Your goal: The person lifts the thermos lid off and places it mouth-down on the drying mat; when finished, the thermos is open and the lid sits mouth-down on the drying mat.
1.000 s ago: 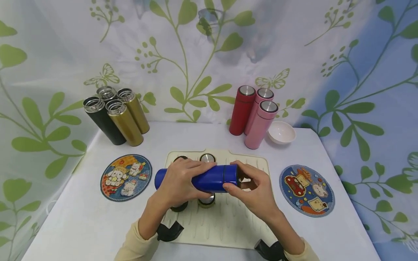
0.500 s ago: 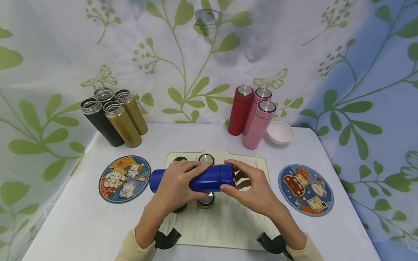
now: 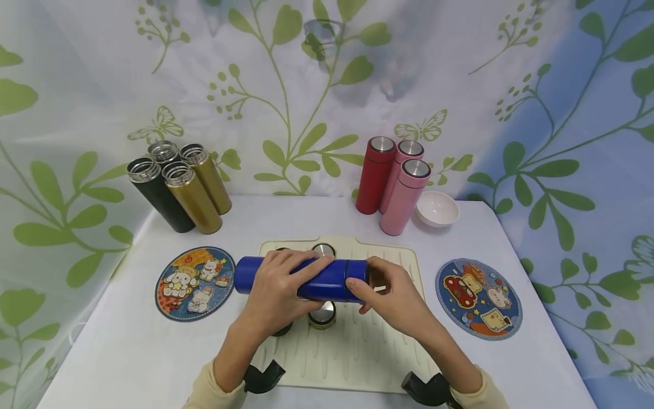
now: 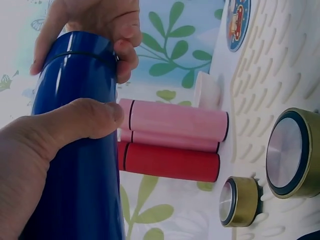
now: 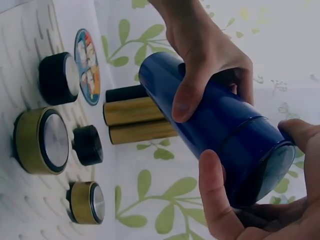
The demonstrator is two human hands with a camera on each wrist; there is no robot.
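A blue thermos flask [image 3: 327,278] is held sideways above the cream ribbed mat [image 3: 368,352]. My left hand [image 3: 278,284] grips its body, the thumb lying along the side in the left wrist view. At the other end, my right hand [image 3: 401,301] holds the blue lid [image 5: 250,155] between thumb and fingers. A dark seam runs between lid and body, and the lid's end is shiny metal. Below, gold lids [image 5: 42,140] and black lids [image 5: 57,80] with silver tops stand on the mat, partly hidden by my left hand and the flask in the head view.
Open black [image 3: 160,196] and gold flasks [image 3: 196,199] lean together at the back left. Lidded red [image 3: 375,176] and pink flasks [image 3: 403,199] stand at the back right beside a white bowl [image 3: 437,210]. Round cartoon coasters lie left [image 3: 194,284] and right [image 3: 478,298] of the mat.
The flask has shifted slightly left in the head view. My right thumb and fingers have changed their hold on the lid, the thumb now lying across its side. My left hand keeps its grip.
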